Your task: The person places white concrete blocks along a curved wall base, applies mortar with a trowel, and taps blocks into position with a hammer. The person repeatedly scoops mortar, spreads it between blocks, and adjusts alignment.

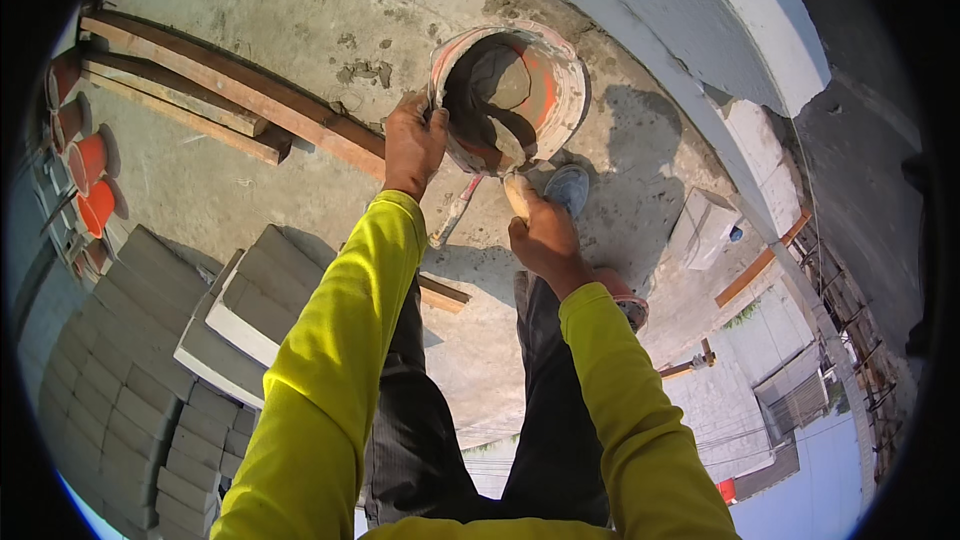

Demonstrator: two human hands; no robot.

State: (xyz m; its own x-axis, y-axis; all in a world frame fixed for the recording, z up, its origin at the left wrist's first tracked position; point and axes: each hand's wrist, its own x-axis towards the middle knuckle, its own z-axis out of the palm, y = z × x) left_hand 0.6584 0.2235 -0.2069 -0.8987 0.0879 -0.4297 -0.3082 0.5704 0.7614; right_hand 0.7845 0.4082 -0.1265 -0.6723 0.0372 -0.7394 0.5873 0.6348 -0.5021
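A mortar-smeared orange bucket (pixel 570 80) stands on the concrete floor in front of me, with wet grey mortar (pixel 500 78) inside. My left hand (pixel 412 145) is closed on the bucket's left rim, thumb toward the inside. In my right hand (pixel 550 240) is the pale wooden handle of a trowel (pixel 518 194). Its mortar-coated blade dips inside the bucket at the near rim; part of the blade merges with the mortar. Beside my right hand sits a round grey dish-like object (pixel 567 188). A stained red-and-white tool handle (pixel 457 212) lies between my hands.
Wooden beams (pixel 230 90) stretch across the floor at left. Grey blocks (pixel 130 370) are stacked at lower left, near several orange buckets (pixel 95 205). A pale block wall (pixel 680 20) runs along the right, with a loose white block (pixel 702 228) close by. Another bucket (pixel 622 302) stands behind my right forearm.
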